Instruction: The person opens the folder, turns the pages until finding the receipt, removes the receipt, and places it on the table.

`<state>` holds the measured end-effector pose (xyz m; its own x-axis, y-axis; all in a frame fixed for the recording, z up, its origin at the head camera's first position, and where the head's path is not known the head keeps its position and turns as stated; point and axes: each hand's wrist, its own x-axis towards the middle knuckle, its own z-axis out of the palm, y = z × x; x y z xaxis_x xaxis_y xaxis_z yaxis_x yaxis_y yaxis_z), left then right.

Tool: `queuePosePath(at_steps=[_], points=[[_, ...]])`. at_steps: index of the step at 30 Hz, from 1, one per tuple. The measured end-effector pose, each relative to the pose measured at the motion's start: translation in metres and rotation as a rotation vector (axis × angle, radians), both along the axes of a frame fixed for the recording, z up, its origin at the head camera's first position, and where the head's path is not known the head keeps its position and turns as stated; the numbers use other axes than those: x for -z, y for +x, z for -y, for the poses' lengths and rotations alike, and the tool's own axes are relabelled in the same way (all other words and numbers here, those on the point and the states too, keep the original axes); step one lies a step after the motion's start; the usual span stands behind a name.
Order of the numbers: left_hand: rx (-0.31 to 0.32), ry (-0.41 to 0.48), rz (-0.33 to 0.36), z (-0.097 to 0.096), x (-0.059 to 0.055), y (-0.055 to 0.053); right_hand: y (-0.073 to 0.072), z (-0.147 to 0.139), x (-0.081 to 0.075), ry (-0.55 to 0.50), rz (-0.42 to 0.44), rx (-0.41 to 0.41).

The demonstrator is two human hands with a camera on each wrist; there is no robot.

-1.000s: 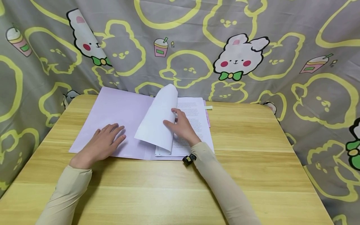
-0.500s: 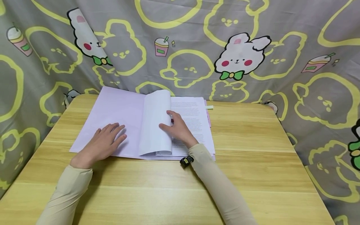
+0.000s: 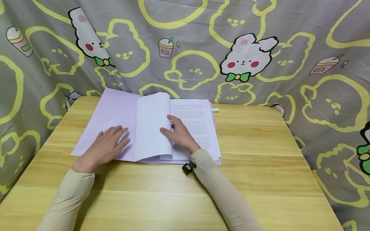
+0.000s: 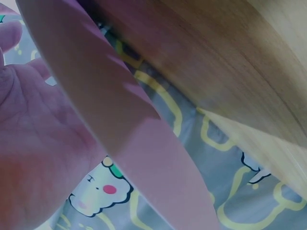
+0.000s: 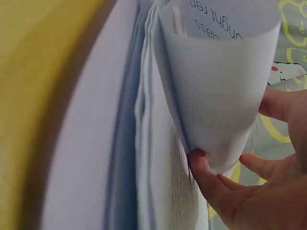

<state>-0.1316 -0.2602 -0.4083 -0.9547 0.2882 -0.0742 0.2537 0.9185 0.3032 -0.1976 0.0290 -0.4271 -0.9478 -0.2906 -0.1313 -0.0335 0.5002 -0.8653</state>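
Note:
A lilac folder (image 3: 115,109) lies spread on the wooden table, with a stack of printed pages (image 3: 190,120) on its right side. A white sheet (image 3: 151,125) is bent over to the left in a loose curl, covering the folder's middle. My right hand (image 3: 180,133) holds this sheet at the curl, thumb on one side and fingers on the other. The right wrist view shows fingertips (image 5: 197,163) at the base of the rolled sheet. My left hand (image 3: 108,144), its fingers spread, rests at the front of the folder's left cover.
Behind the table (image 3: 260,179) hangs a grey patterned curtain (image 3: 199,38), close to the back edge. A pale green tab (image 3: 215,110) and a pink edge stick out on the right of the page stack.
The lifted sheet has come down and shifted left, its loose corner now lower over the left cover. My right hand has moved slightly left with it. My left hand stays in place.

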Motion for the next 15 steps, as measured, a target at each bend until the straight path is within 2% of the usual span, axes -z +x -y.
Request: queuePosePath(at_steps=[15], points=[[-0.009, 0.003, 0.005, 0.0007, 0.0008, 0.0003, 0.0077, 0.0064, -0.0006, -0.016, 0.008, -0.003]])
